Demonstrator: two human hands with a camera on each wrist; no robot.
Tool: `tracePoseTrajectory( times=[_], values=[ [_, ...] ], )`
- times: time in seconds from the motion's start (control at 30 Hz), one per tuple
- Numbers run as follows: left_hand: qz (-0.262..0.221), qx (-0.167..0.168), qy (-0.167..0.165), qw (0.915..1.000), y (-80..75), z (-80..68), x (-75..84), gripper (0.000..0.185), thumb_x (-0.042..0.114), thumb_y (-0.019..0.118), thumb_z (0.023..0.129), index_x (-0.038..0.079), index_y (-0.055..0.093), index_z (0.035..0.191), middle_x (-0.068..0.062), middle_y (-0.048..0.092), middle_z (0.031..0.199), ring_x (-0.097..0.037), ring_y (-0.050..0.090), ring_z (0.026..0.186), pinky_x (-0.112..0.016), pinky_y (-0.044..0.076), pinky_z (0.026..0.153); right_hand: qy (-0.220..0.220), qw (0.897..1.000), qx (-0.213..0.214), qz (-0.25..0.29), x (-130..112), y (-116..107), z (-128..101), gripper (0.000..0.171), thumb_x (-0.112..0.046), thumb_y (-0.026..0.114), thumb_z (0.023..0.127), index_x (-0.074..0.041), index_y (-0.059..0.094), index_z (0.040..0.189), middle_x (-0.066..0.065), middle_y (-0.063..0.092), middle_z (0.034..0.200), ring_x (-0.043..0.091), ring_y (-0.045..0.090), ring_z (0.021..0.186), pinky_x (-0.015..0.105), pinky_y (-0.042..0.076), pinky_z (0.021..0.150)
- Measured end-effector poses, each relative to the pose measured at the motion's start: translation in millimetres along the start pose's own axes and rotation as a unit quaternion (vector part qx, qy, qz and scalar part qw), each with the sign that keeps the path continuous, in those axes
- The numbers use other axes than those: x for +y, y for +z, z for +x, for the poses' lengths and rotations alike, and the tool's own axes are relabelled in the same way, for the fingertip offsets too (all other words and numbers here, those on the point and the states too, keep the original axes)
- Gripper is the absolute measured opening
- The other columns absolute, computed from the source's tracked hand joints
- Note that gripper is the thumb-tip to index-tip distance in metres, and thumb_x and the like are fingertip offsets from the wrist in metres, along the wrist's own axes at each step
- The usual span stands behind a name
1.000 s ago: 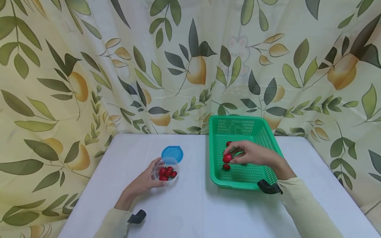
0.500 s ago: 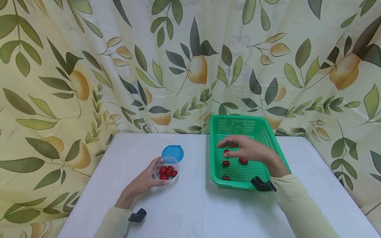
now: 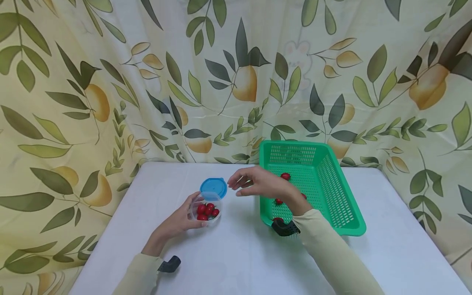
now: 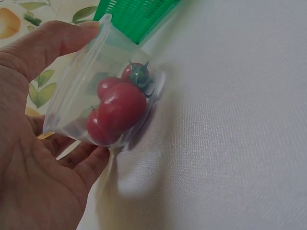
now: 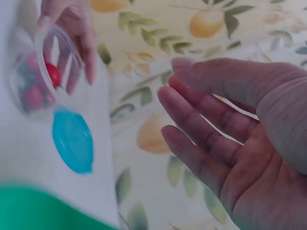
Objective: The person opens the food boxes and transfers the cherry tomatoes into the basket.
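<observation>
My left hand (image 3: 179, 221) grips a small clear plastic cup (image 3: 206, 209) on the white table, tilted toward the right. Several red cherry tomatoes (image 4: 121, 106) lie in the cup (image 4: 98, 91), and the fingers of the left hand (image 4: 43, 158) wrap round its wall. My right hand (image 3: 237, 186) hovers open and empty above the table, between the cup and the green basket (image 3: 333, 176). Its fingers (image 5: 201, 124) are straight and point toward the blue lid (image 3: 214, 187). A few loose tomatoes (image 3: 285, 176) lie in the basket.
The blue lid (image 5: 73, 140) lies flat just behind the cup. The white table (image 3: 236, 262) ends at a leaf-and-fruit patterned curtain (image 3: 147, 82). Black wrist mounts (image 3: 284, 228) sit on both sleeves.
One second ago my right hand pinched a tomato inside the basket. It let go, opened, and has moved left out of the basket toward the lid. The left hand and cup stayed put.
</observation>
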State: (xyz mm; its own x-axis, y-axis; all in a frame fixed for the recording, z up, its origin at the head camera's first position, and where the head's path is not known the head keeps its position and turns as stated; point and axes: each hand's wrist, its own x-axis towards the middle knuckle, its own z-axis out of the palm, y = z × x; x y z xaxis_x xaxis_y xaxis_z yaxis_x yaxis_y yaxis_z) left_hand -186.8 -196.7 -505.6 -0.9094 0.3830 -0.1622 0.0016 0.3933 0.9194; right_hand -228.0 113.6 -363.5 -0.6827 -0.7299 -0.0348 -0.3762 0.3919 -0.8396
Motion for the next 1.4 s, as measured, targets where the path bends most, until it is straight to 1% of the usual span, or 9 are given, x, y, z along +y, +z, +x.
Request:
tracePoseTrajectory(
  times=[0.17, 0.37, 0.53, 0.7, 0.9, 1.03, 1.17, 1.3, 1.4],
  values=[
    [-0.01, -0.01, 0.007, 0.9999, -1.4, 0.3, 0.8, 0.103, 0.029, 0.084, 0.084, 0.019, 0.016, 0.161, -0.007, 0.032, 0.163, -0.035, 0.028, 0.15, -0.072, 0.027, 0.113, -0.003, 1.0, -0.013, 0.0, 1, 20, 24, 0.031, -0.005, 0.073, 0.092, -0.008, 0.068, 0.122, 0.013, 0.069, 0.123, 0.028, 0.069, 0.112, 0.034, 0.057, 0.096],
    [-0.013, -0.018, 0.015, 0.9996, -1.8, 1.0, -1.5, 0.104, 0.029, 0.083, 0.084, 0.016, 0.014, 0.161, -0.008, 0.031, 0.164, -0.034, 0.028, 0.151, -0.071, 0.025, 0.115, 0.009, 0.999, -0.035, -0.003, 9, 42, 44, 0.029, -0.003, 0.074, 0.091, -0.009, 0.07, 0.119, 0.008, 0.07, 0.121, 0.029, 0.068, 0.113, 0.033, 0.057, 0.096],
    [-0.012, -0.014, 0.022, 0.9996, -3.4, 0.2, -0.5, 0.103, 0.028, 0.083, 0.084, 0.016, 0.015, 0.161, -0.009, 0.031, 0.163, -0.034, 0.029, 0.15, -0.072, 0.025, 0.114, 0.018, 0.999, -0.044, -0.021, 14, 57, 58, 0.03, 0.0, 0.074, 0.09, -0.006, 0.07, 0.119, 0.015, 0.069, 0.124, 0.033, 0.067, 0.116, 0.034, 0.058, 0.094],
    [-0.011, -0.013, 0.016, 0.9997, -4.7, -0.2, 0.1, 0.102, 0.029, 0.083, 0.085, 0.019, 0.016, 0.161, -0.011, 0.031, 0.163, -0.036, 0.027, 0.151, -0.073, 0.026, 0.113, 0.039, 0.997, -0.047, -0.037, 15, 68, 69, 0.036, 0.0, 0.076, 0.088, -0.003, 0.068, 0.123, 0.012, 0.068, 0.126, 0.031, 0.066, 0.118, 0.034, 0.059, 0.09],
    [0.001, 0.001, -0.002, 1.0, -2.8, -1.9, 1.4, 0.104, 0.033, 0.084, 0.083, 0.022, 0.017, 0.162, -0.01, 0.031, 0.162, -0.037, 0.027, 0.15, -0.07, 0.031, 0.113, 0.052, 0.996, -0.066, -0.043, 15, 79, 76, 0.041, 0.004, 0.075, 0.087, -0.001, 0.067, 0.126, 0.016, 0.064, 0.129, 0.037, 0.061, 0.124, 0.031, 0.061, 0.084],
    [-0.003, 0.009, -0.014, 0.9999, -1.1, -3.9, 1.3, 0.106, 0.032, 0.086, 0.081, 0.023, 0.018, 0.162, -0.007, 0.03, 0.163, -0.035, 0.027, 0.15, -0.068, 0.032, 0.113, 0.07, 0.992, -0.072, -0.079, 15, 89, 78, 0.041, 0.002, 0.075, 0.089, -0.004, 0.066, 0.128, 0.013, 0.066, 0.127, 0.033, 0.062, 0.12, 0.026, 0.06, 0.081],
    [-0.011, 0.009, -0.021, 0.9997, -0.4, -4.6, -0.4, 0.107, 0.03, 0.087, 0.079, 0.025, 0.019, 0.162, -0.005, 0.028, 0.164, -0.034, 0.024, 0.15, -0.066, 0.033, 0.114, 0.078, 0.987, -0.076, -0.114, 14, 98, 82, 0.041, -0.001, 0.076, 0.088, -0.006, 0.066, 0.128, 0.011, 0.069, 0.121, 0.024, 0.066, 0.111, 0.022, 0.059, 0.079],
    [-0.012, 0.006, -0.018, 0.9998, -0.8, -4.0, -1.8, 0.106, 0.03, 0.086, 0.08, 0.025, 0.019, 0.161, -0.007, 0.024, 0.165, -0.036, 0.021, 0.15, -0.065, 0.035, 0.113, 0.075, 0.983, -0.076, -0.149, 15, 103, 86, 0.038, -0.003, 0.077, 0.088, -0.006, 0.068, 0.125, 0.008, 0.071, 0.115, 0.017, 0.065, 0.101, 0.021, 0.058, 0.08],
    [-0.011, 0.002, -0.012, 0.9999, -1.4, -3.7, -2.1, 0.105, 0.029, 0.085, 0.081, 0.024, 0.018, 0.161, -0.01, 0.023, 0.165, -0.037, 0.021, 0.15, -0.065, 0.034, 0.113, 0.073, 0.982, -0.074, -0.156, 17, 106, 88, 0.037, -0.002, 0.077, 0.088, -0.005, 0.068, 0.124, 0.008, 0.072, 0.113, 0.014, 0.064, 0.098, 0.02, 0.057, 0.08]
  ],
)
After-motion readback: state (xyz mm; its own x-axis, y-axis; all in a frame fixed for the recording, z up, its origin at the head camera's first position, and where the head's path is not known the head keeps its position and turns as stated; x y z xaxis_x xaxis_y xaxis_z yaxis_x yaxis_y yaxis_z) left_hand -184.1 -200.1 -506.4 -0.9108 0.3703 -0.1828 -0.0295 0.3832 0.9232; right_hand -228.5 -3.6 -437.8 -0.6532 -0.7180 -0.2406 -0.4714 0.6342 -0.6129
